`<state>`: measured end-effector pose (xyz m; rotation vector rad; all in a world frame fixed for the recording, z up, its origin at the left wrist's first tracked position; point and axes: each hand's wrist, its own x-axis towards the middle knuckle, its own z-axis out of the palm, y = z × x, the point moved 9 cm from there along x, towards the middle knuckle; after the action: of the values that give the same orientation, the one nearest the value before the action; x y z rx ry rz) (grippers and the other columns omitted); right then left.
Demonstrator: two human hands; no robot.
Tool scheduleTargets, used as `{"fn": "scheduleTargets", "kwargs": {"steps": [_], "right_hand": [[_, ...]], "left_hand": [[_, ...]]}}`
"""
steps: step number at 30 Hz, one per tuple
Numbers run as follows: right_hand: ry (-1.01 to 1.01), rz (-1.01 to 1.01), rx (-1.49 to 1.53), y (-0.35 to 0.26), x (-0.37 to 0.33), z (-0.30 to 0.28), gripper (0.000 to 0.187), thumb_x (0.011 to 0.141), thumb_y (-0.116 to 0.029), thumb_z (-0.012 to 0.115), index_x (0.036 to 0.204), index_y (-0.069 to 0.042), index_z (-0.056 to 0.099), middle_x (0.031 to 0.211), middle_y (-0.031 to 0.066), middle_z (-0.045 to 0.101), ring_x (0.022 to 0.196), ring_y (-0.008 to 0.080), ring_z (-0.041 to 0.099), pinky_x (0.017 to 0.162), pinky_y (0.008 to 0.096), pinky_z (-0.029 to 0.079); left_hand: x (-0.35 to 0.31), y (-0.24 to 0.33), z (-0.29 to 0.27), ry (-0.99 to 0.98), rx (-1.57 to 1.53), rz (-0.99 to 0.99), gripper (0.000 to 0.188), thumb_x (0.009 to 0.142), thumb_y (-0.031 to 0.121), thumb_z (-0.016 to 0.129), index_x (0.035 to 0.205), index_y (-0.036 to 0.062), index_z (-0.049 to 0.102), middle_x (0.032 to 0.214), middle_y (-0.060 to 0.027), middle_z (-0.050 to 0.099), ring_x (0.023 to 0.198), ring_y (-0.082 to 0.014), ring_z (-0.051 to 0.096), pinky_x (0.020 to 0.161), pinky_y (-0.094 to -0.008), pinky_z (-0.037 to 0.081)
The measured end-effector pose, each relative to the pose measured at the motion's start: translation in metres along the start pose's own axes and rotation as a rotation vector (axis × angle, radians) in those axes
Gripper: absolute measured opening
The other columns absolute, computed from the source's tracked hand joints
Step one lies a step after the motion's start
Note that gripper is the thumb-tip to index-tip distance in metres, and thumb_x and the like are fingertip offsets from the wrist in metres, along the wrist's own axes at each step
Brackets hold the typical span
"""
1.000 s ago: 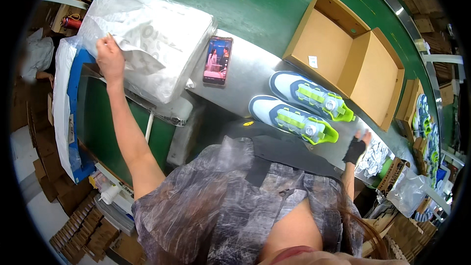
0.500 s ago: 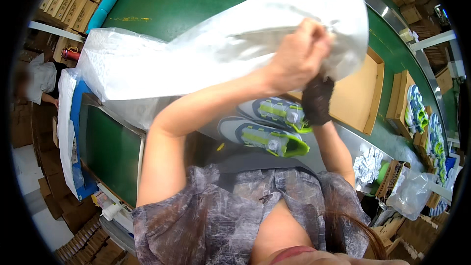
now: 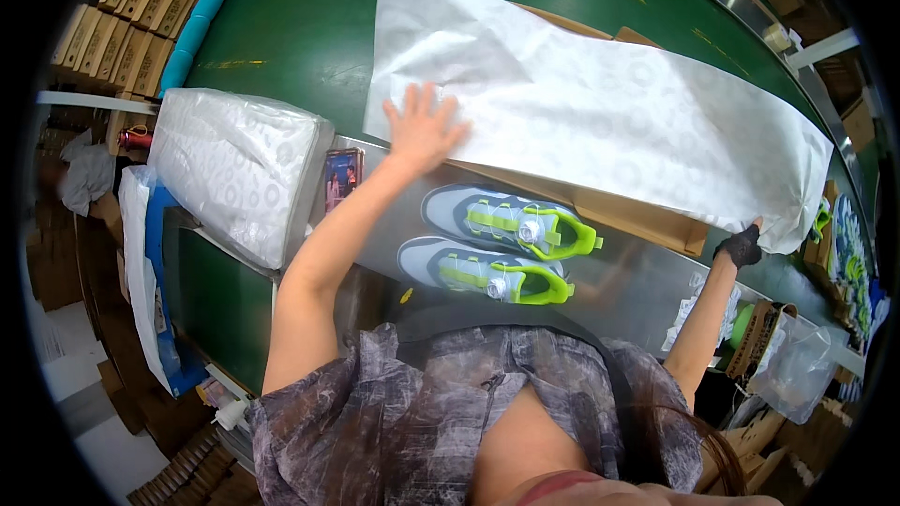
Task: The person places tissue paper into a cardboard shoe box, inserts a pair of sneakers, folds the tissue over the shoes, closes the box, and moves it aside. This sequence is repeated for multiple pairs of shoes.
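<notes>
A sheet of white patterned wrapping paper (image 3: 591,103) is spread over an open cardboard box (image 3: 637,223), hiding most of it. With fingers spread, my left hand (image 3: 422,134) lies on the paper's left end, slightly blurred. My right hand (image 3: 743,244), in a dark glove that leaves fingertips bare, pinches the sheet's near right corner. Between me and the box, two grey-and-blue sneakers with lime green trim, one farther (image 3: 502,219) and one nearer (image 3: 478,272), lie side by side on the metal ledge, toes to the left.
To the left sits a plastic-wrapped stack of patterned paper (image 3: 239,173), beside a phone (image 3: 344,178) with a lit screen. Boxed sneakers (image 3: 848,258) line the far right. A green conveyor belt (image 3: 309,28) runs behind. Crumpled white papers (image 3: 689,314) lie near my right forearm.
The paper, held up and bunched between both hands earlier, now lies spread over the box. My left hand has moved left and opened; my right hand has moved right with a corner.
</notes>
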<state>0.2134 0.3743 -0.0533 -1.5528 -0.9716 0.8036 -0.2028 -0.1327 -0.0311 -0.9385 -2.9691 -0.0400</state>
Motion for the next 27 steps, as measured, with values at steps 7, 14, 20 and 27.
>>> {"fn": "scheduleTargets", "kwargs": {"steps": [7, 14, 20, 27], "right_hand": [[-0.182, 0.031, -0.469, 0.064, 0.055, -0.056, 0.061, 0.063, -0.048, 0.071, 0.080, 0.010, 0.061, 0.071, 0.0186, 0.061, 0.063, 0.0297, 0.055, 0.062, 0.0395, 0.045], [-1.271, -1.708, -0.616, -0.079, -0.367, -0.059, 0.036, 0.055, -0.018, 0.067, 0.088, -0.008, 0.057, 0.087, 0.0123, 0.054, 0.085, 0.0296, 0.052, 0.072, 0.0364, 0.041], [-1.612, -1.591, -0.408, -0.046, -0.465, -0.078, 0.015, 0.058, -0.008, 0.054, 0.070, -0.001, 0.050, 0.064, 0.0102, 0.048, 0.060, 0.0242, 0.049, 0.066, 0.0352, 0.041], [-1.467, -1.130, -0.417, -0.164, -0.425, -0.045, 0.034, 0.069, -0.025, 0.067, 0.096, -0.007, 0.060, 0.068, 0.0089, 0.059, 0.056, 0.0214, 0.053, 0.073, 0.0341, 0.042]], "left_hand": [[0.011, -0.113, 0.068, -0.090, -1.282, -0.728, 0.097, 0.061, 0.058, 0.069, 0.127, -0.0031, 0.033, 0.125, -0.0234, 0.041, 0.116, -0.0319, 0.041, 0.094, -0.0489, 0.034], [0.015, -0.048, 0.103, -0.391, -1.917, -0.639, 0.052, 0.076, 0.028, 0.067, 0.115, 0.0000, 0.048, 0.110, -0.0121, 0.056, 0.098, -0.0221, 0.055, 0.083, -0.0366, 0.047], [0.008, -0.029, 0.099, -0.241, -1.790, -0.512, 0.047, 0.079, 0.028, 0.064, 0.111, -0.0040, 0.051, 0.105, -0.0123, 0.057, 0.092, -0.0211, 0.056, 0.076, -0.0353, 0.047], [0.010, -0.082, 0.061, -0.059, -1.579, -0.382, 0.038, 0.079, 0.028, 0.063, 0.096, -0.0059, 0.059, 0.090, -0.0092, 0.061, 0.077, -0.0141, 0.057, 0.068, -0.0278, 0.046]]}}
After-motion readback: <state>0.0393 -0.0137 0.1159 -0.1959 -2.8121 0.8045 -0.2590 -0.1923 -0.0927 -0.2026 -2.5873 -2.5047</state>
